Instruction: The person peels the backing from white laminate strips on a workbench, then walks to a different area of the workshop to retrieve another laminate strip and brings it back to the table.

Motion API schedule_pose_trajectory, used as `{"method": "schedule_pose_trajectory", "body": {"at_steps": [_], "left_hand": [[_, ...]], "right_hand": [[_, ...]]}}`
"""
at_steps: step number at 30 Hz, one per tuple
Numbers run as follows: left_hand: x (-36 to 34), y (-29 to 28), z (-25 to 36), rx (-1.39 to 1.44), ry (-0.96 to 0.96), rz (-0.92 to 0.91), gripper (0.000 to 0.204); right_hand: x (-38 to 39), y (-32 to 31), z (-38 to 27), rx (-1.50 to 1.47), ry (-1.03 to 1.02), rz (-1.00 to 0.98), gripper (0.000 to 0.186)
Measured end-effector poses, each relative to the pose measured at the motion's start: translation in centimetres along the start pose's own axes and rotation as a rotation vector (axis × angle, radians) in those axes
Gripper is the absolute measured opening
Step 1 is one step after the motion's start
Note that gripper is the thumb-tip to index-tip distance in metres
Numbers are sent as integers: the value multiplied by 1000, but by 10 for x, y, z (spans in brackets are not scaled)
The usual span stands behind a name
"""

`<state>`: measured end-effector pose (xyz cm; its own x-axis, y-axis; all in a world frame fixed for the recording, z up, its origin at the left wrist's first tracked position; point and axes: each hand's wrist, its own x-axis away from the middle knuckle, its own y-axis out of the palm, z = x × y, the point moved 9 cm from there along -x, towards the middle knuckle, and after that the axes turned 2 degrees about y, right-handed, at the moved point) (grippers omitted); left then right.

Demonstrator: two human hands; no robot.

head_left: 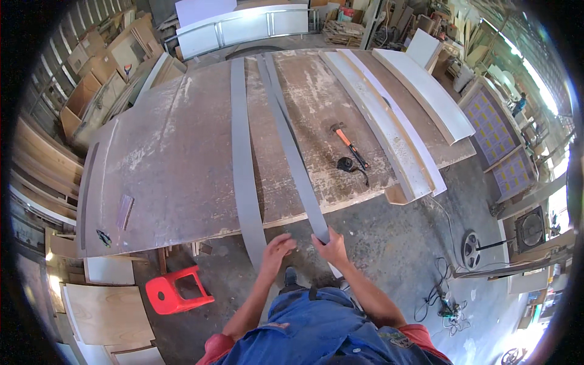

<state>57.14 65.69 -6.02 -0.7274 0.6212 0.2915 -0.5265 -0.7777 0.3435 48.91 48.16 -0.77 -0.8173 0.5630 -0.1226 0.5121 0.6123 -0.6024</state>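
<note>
Two long grey strips run from the far edge of a large worn brown board table [164, 164] toward me, their near ends hanging past its front edge. My right hand [331, 245] is closed round the near part of the right grey strip [298, 167]. Another narrow strip [277, 91] lies partly beneath that one at the far end. Beside the near end of the left grey strip [243, 146], my left hand [277, 254] has its fingers stretched out and apart. Whether its palm touches the strip is hard to see.
On the board lie a claw hammer [350, 146], a black tape measure [347, 164] and long white panels [420, 91]. A red plastic stool [179, 290] stands on the floor at left. Cables [447, 304] and a fan [529, 230] are at right.
</note>
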Motion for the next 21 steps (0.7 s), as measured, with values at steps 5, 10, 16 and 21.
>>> {"method": "schedule_pose_trajectory", "body": {"at_steps": [5, 10, 16, 21], "left_hand": [[-30, 95, 29, 598, -24, -248, 40], [-87, 91, 87, 315, 194, -63, 24], [-169, 22, 354, -548, 538, -44, 32], [-62, -53, 560, -775, 1000, 162, 37]], "right_hand": [[21, -9, -7, -218, -94, 59, 29], [25, -18, -28, -101, -220, 27, 42], [41, 3, 21, -102, -3, -255, 40], [82, 5, 53, 58, 88, -346, 33]]}}
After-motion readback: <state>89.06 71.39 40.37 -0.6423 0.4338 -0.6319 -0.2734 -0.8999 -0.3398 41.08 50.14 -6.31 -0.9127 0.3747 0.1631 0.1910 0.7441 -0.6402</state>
